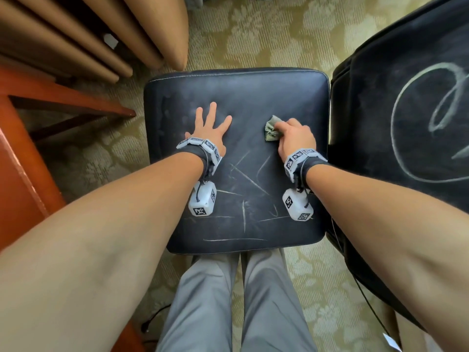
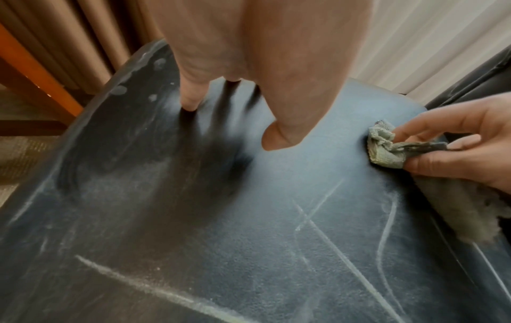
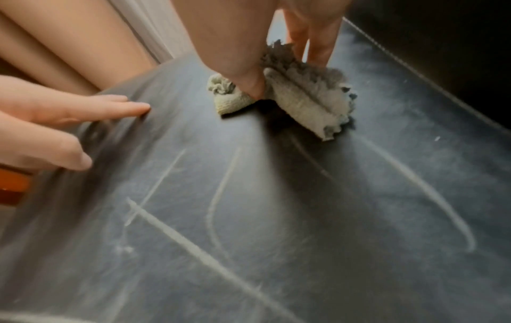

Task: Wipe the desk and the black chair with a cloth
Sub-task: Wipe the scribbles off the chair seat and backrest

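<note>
At the far left a reddish wooden desk edges into the head view, with tan curtains hanging behind it. The black chair stands just beside the desk, its seat dusty and crossed by pale chalk-like marks, most of them on the near half.

The likeliest trouble is smearing: the cloth is bunched small, so a pass may push the dust about instead of lifting it, and the near lines could be missed altogether. Should the bracing hand slide, it would drag prints through the film, which already looks smudged around the fingers. A loose hold could also let the rag slip out under pressure.

The left hand lies flat on the left-centre of the seat, fingers straight and spread, holding nothing, forearm reaching forward. The right hand sits on the right side, thumb and curled fingers pinching the crumpled grey-green cloth and pressing it against the leather. Further right stands the dark backrest, bearing a large looping chalk scrawl not yet wiped.
</note>
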{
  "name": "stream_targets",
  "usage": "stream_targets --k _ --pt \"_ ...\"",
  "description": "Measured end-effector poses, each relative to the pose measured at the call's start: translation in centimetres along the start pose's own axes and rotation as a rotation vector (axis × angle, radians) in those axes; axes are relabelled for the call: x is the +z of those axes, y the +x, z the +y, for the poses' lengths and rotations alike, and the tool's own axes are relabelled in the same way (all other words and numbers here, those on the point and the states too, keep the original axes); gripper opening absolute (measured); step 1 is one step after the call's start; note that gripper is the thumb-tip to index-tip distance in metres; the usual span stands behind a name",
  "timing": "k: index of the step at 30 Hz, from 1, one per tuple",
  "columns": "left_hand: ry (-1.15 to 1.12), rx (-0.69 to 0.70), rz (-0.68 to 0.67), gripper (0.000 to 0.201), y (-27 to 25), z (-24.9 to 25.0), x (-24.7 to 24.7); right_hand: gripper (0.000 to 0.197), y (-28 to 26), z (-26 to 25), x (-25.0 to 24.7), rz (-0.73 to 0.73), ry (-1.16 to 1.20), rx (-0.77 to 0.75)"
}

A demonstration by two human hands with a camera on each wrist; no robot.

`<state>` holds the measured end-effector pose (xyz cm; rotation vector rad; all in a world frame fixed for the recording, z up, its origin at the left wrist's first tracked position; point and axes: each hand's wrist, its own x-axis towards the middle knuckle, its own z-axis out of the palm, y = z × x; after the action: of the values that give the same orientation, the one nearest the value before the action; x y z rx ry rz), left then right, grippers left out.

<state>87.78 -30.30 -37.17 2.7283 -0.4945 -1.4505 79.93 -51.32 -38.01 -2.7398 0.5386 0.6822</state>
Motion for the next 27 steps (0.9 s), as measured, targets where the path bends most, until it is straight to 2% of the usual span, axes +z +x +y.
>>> stream_targets --k 3,10,13,17,23,27 --pt "-0.019 0.014 0.019 0.087 0.2 -0.4 0.5 0.042 -0.9 -1.9 1.1 0.002 0.058 -0.03" --pt "-0.044 0.037 0.066 0.081 0.2 -0.7 1.5 0.028 -3.3 -5.4 3.0 -0.107 0.009 -0.341" --pt "-0.006 0.064 0.088 0.078 -0.1 -1.3 2.0 0.029 -3.3 -5.8 3.0 -0.145 -0.018 -0.405" --pt "0.035 0.095 0.104 0.075 -0.9 -2.2 2.2 0.032 -2.3 -6.3 1.9 -0.178 -0.063 -0.368" --pt "-0.075 0.03 0.121 0.074 -2.5 -3.2 3.4 0.034 -0.8 -5.5 0.0 0.032 0.072 -0.156" --pt "-0.163 -0.079 0.092 0.076 -4.2 -3.8 5.0 0.042 0.2 -5.8 0.1 -0.074 0.006 -0.151"
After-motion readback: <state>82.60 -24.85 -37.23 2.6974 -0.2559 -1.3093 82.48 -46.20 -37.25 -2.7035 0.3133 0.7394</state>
